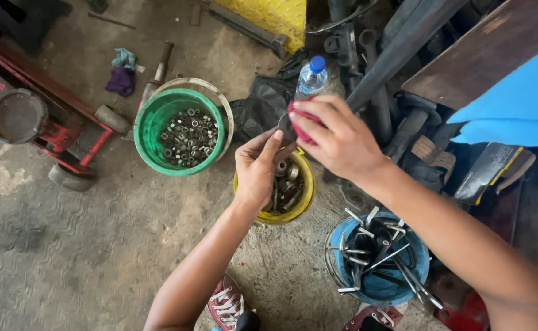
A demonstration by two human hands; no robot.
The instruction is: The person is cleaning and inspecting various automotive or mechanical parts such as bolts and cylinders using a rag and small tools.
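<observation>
Left hand (257,168) pinches a metal part (285,125) — right hand (339,141) grips a red rag (299,125) (over it).

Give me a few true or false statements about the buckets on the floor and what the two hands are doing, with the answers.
1. The green bucket holds nuts. True.
2. The right hand grips a blue rag. False: it presses a red rag.
3. The blue bucket holds long metal tools. True.
4. The left hand rests in the green bucket. False: it is raised over the yellow bucket, holding a small metal part against the rag.
5. A water bottle stands behind the hands. True.
</observation>
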